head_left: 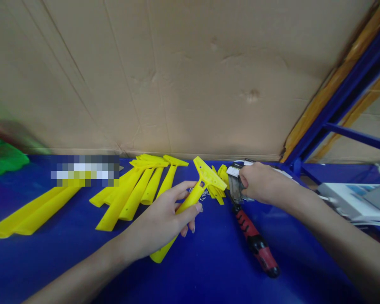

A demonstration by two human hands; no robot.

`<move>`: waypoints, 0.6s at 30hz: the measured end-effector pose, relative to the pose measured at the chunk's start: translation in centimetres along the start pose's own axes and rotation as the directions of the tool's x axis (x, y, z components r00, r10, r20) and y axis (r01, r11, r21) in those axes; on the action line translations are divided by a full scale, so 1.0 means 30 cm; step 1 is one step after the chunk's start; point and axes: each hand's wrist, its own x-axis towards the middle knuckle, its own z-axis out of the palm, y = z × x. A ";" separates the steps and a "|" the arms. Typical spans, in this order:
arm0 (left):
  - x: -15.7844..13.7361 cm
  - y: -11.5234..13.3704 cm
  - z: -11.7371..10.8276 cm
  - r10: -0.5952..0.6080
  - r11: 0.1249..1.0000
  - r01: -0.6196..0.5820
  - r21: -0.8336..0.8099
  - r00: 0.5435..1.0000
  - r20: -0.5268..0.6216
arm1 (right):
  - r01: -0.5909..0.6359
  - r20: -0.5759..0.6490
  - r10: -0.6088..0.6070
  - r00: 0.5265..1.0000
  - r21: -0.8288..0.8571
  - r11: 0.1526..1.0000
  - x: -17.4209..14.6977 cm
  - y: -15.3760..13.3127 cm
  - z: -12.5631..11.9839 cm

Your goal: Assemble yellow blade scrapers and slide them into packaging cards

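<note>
My left hand (164,215) is wrapped round the tube of a yellow plastic scraper handle (209,175), its wide head tilted up and away from me. My right hand (259,181) reaches to a small heap of flat packets (236,188), which look like blades in clear and white wrapping. Its fingers are curled in, and what they pinch is hidden. Small yellow plastic parts (218,196) and tiny silver screws (205,192) lie between the hands. A screwdriver (256,242) with a red and black grip rests on the table below my right hand.
Several yellow scraper handles (136,190) lie left of my hands, with more (44,207) farther left, partly blurred out. A cardboard wall (177,84) backs the blue table (209,266). A blue metal frame (313,135) and a white device (342,198) stand at the right.
</note>
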 end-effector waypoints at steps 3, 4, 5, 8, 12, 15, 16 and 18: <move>-0.004 0.004 0.009 0.007 1.000 -0.006 -0.010 1.000 0.024 | -0.013 0.027 0.013 1.000 0.002 1.000 -0.004 -0.004 0.003; -0.005 0.006 0.011 0.000 1.000 0.000 -0.002 1.000 0.026 | -0.015 0.031 0.015 0.999 0.009 1.000 -0.003 -0.002 0.006; -0.005 0.008 0.013 -0.010 1.000 0.010 0.009 1.000 0.025 | -0.019 0.031 0.019 0.999 0.018 1.000 0.000 0.001 0.010; -0.006 0.013 0.020 -0.027 0.999 0.027 0.026 0.999 0.025 | -0.037 0.024 0.036 0.999 0.048 0.998 0.013 0.012 0.025; -0.009 0.016 0.026 -0.035 0.999 0.034 0.022 0.999 0.019 | -0.060 0.021 0.059 0.998 0.081 0.995 0.026 0.018 0.039; -0.008 0.019 0.026 -0.043 0.999 0.043 0.017 0.999 0.024 | -0.081 0.032 0.079 0.996 0.084 0.993 0.026 0.011 0.038; -0.008 0.021 0.026 -0.044 0.999 0.044 0.014 0.999 0.022 | -0.089 0.038 0.086 0.996 0.080 0.993 0.025 0.008 0.035; -0.007 0.026 0.026 -0.045 0.999 0.045 0.016 0.999 0.018 | -0.098 0.055 0.095 0.994 0.066 0.993 0.023 0.002 0.029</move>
